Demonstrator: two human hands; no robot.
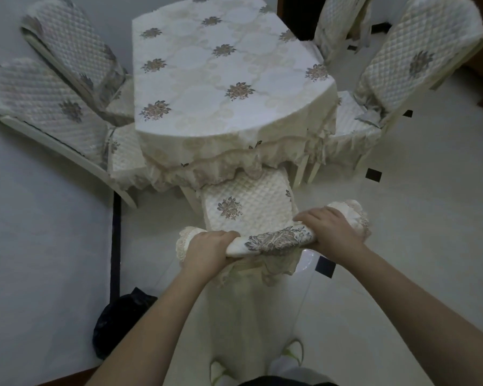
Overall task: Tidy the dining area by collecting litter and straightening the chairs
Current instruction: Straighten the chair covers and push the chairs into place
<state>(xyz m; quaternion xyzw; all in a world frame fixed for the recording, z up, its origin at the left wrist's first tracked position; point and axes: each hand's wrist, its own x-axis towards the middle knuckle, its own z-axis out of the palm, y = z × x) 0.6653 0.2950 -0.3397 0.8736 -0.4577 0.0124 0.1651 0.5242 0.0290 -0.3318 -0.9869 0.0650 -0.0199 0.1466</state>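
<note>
A chair (246, 210) with a quilted cream cover stands right in front of me, its seat partly under the dining table (207, 68). My left hand (207, 250) grips the left end of the chair's top rail, fingers curled over the lace-edged cover. My right hand (329, 232) grips the right end of the same rail. The embroidered flower patch on the backrest (276, 240) shows between my hands. A dark rubbish bag (120, 321) sits on the floor at my lower left.
Two covered chairs (48, 104) lean at the table's left side against the wall. Two more chairs (396, 73) stand on the right, one pushed in at an angle. The floor is pale glossy tile with small black insets (373, 174). My shoes (287, 355) show below.
</note>
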